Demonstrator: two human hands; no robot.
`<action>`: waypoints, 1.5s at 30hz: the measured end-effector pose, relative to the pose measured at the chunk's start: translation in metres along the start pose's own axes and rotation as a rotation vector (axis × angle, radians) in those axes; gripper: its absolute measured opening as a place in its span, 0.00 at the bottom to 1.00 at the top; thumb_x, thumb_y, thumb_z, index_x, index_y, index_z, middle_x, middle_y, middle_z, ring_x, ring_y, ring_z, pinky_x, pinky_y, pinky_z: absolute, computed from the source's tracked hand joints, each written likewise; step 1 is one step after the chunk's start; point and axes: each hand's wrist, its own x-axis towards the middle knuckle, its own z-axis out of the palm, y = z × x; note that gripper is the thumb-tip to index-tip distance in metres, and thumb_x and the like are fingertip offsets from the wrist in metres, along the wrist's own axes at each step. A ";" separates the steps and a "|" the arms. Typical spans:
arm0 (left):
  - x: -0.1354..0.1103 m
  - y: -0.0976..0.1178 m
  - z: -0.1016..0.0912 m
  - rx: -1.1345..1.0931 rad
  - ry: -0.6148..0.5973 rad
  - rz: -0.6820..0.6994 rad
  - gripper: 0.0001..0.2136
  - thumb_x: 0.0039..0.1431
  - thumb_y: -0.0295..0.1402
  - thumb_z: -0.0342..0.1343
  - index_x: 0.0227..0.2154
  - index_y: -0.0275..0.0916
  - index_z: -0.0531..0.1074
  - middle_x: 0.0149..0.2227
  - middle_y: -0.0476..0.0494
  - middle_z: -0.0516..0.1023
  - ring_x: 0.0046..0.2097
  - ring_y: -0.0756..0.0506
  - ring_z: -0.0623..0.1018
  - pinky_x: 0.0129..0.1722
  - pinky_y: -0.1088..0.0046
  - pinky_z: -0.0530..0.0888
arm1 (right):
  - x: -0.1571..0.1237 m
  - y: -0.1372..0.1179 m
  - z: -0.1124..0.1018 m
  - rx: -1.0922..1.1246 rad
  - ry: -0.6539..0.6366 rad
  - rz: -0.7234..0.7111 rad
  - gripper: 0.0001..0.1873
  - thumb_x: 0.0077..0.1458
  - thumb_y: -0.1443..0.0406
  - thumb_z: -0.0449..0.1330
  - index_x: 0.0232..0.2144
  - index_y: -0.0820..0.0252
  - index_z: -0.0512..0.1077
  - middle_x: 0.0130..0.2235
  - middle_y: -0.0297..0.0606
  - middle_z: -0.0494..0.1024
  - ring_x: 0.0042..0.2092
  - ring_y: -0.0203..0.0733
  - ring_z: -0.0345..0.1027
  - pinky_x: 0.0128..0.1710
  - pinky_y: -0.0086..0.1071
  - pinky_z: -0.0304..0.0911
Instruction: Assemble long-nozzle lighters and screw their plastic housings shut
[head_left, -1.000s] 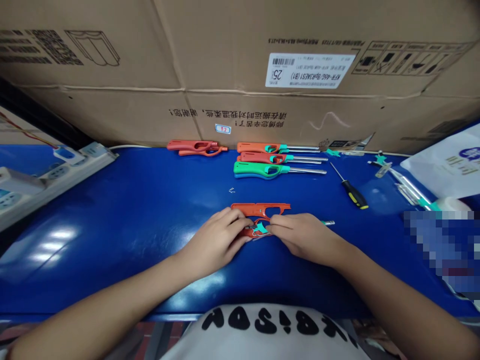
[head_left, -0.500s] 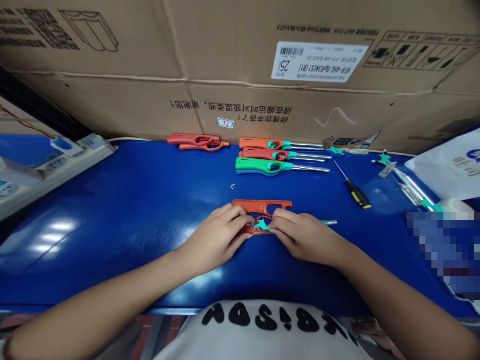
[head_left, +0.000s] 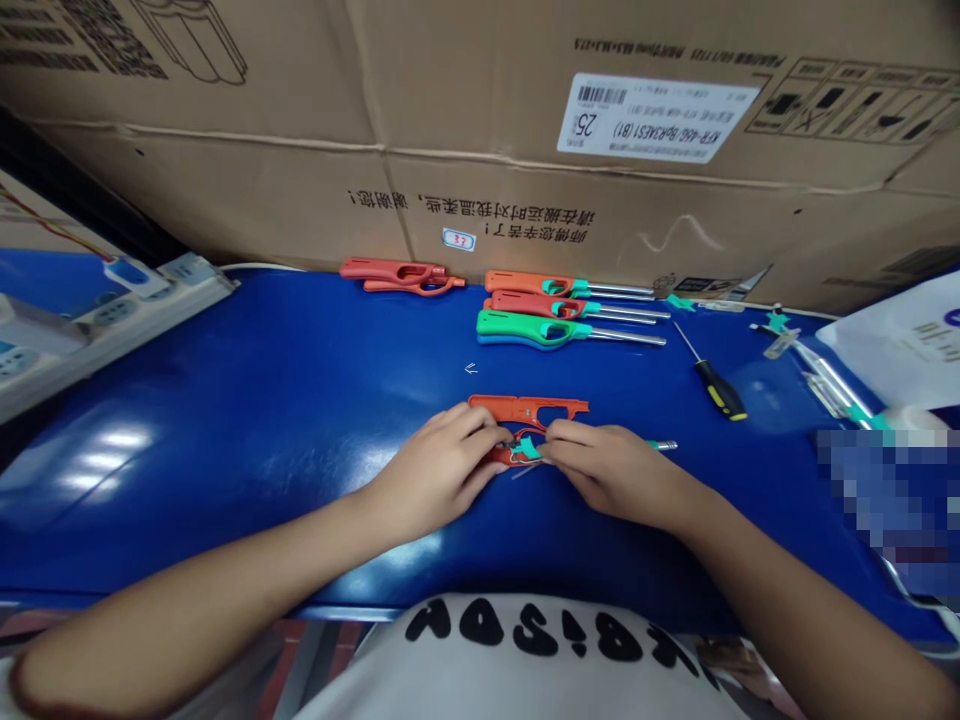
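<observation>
My left hand (head_left: 439, 462) is closed on the left end of an opened orange-red gas lighter (head_left: 504, 456), its fingertips pressed near the inner parts. From the other side, my right hand (head_left: 619, 472) pinches the lighter just right of its teal trigger (head_left: 527, 449). The metal tip (head_left: 666, 446) of the lighter sticks out beyond that hand. Behind both hands lies a loose orange shell half (head_left: 502, 407), inner side up. A thin grey sliver (head_left: 523, 472) shows below the trigger. My fingers hide much of the lighter's inside.
Several long lighters (head_left: 536, 328) lie in a row at the back, beside red shell pieces (head_left: 394, 272). A yellow-black screwdriver (head_left: 720, 390) rests to the right, near metal tubes (head_left: 836, 380) and a white bag (head_left: 900, 340). A power strip (head_left: 112, 325) lies left; a cardboard box (head_left: 300, 200) stands behind.
The view has shifted slightly. Both hands stay at the lighter with almost the same grip. The thin grey sliver below the trigger now shows.
</observation>
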 end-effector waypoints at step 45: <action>-0.005 0.006 0.004 0.168 -0.016 0.073 0.15 0.71 0.30 0.48 0.58 0.40 0.68 0.47 0.38 0.74 0.47 0.40 0.73 0.44 0.60 0.74 | 0.009 0.001 0.000 0.679 0.117 0.473 0.03 0.54 0.65 0.66 0.29 0.58 0.78 0.30 0.32 0.72 0.26 0.31 0.61 0.26 0.28 0.59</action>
